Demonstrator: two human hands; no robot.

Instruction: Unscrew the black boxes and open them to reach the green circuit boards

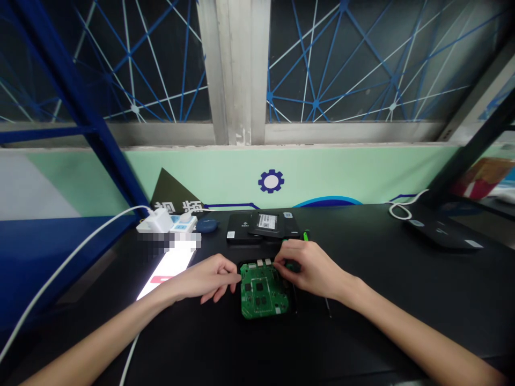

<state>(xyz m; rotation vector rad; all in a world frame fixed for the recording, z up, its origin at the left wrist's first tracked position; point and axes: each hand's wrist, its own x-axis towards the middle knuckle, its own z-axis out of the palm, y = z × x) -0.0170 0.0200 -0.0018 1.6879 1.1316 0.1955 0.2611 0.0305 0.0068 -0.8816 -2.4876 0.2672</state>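
Observation:
A green circuit board [263, 295] lies in a shallow black case [293, 300] on the black table. My left hand [215, 279] is at the board's upper left edge, its index finger stretched out to the rim and the other fingers loosely bent, holding nothing. At the upper right corner, beside the white connectors, my right hand [303, 265] has thumb and fingers pinched together; what is between the fingertips is too small to tell. A screwdriver with a green handle [306, 236] lies partly hidden under my right hand, its metal tip showing below.
Black flat boxes [243, 228] are stacked behind the board. At the left are a lit phone [171, 265], a power strip with a white charger [160, 220], cables and a blue case [207, 225]. Another black device [442, 233] with a white cable lies at the right.

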